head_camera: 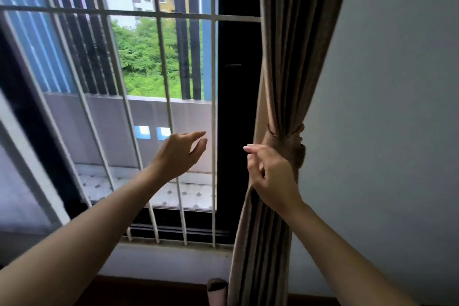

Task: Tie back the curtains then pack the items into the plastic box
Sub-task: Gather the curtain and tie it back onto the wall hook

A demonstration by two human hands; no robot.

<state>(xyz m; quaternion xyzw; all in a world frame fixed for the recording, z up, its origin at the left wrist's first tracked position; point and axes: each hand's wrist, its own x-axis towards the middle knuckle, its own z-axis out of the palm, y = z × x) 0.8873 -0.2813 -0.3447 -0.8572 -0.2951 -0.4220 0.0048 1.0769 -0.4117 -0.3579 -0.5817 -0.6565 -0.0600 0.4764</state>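
Note:
A brown curtain (293, 57) hangs at the right side of the window, gathered into a bunch. A tieback band (285, 139) of the same cloth is wrapped round its waist. My right hand (270, 176) is against the curtain's left edge just below the band, fingers curled and pinching the cloth. My left hand (178, 154) hovers in the air in front of the window bars, left of the curtain, fingers relaxed and holding nothing. No plastic box is in view.
White metal bars (213, 107) cover the window, with a dark frame (236, 82) beside the curtain. A plain wall (385, 107) fills the right side. A small dark object (216, 288) shows at the bottom by the curtain's foot.

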